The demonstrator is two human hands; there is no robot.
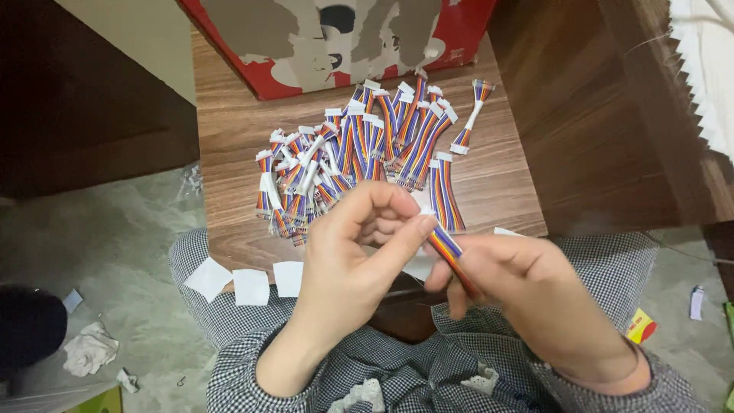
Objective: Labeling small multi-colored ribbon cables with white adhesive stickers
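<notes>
Far left, on the floor [115,229], crumpled paper scraps [90,348] lie beside a dark round shape. Moving in, three white paper squares [251,284] sit on the checked lap [229,306], at the tabletop [489,176] edge.

Now the left hand [344,260]: its fingers [417,229] are curled, thumb and forefinger pinched together on the white tip of the cable [447,248]. That cable is a short flat ribbon of rainbow-coloured wires, held in the air over the lap, just in front of the tabletop edge and running slantwise down into the right hand.

Behind the hands, the pile [359,153] of matching cables, white connectors on their ends, is spread across the wooden tabletop, with one stray cable [472,118] lying apart to the right. A red box [336,42] stands at the back edge.

On to the right hand [527,283]: fingers wrapped shut around the cable's lower length, so that end is hidden.

This ribbon looks feather-light, soft and bendy, likely to flop if held by one end only. The small plastic connector is the stiff part, and probably the safest place to grip; the thin wires could kink where they enter it.

Far right, a small yellow packet [641,327] lies on the floor.
</notes>
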